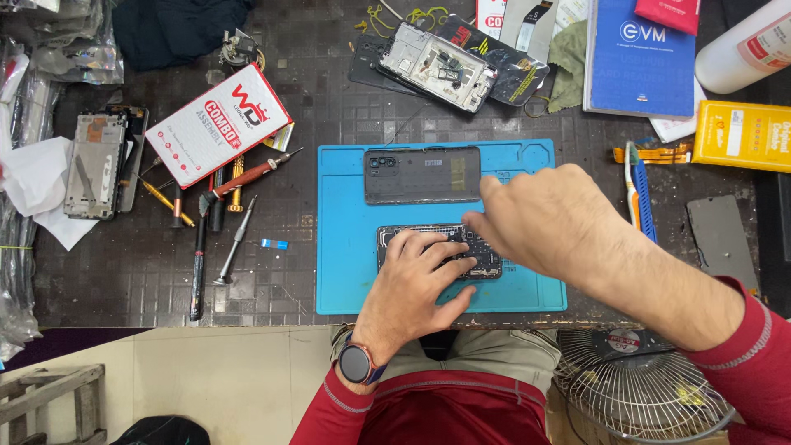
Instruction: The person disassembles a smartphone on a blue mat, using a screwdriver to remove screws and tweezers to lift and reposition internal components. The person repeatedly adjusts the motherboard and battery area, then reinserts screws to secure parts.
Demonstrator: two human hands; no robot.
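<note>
**benchrat:** On the blue mat [346, 284] at the front of our bench [272, 272] we've got the opened phone [486, 259] lying flat, insides up. Our left hand [416, 276] is spread flat over it, fingers together and pressing down, not gripping anything, probably so the phone doesn't slide around.

**solderpaws:** And the right hand [548, 222]?

**benchrat:** It hangs over the phone's right end, fingers bent down toward the boards. We can't tell if they're pinching something tiny or just touching, since the back of the hand hides the tips.

**solderpaws:** That dark panel above?

**benchrat:** That's the back cover [423, 175], parked on the same mat just beyond the phone, close but out of the way. Screwdrivers [239, 210] sit left of the mat, off to the side, next to a red-and-white box [216, 124]. Another stripped phone [437, 66] lies further back.
</note>
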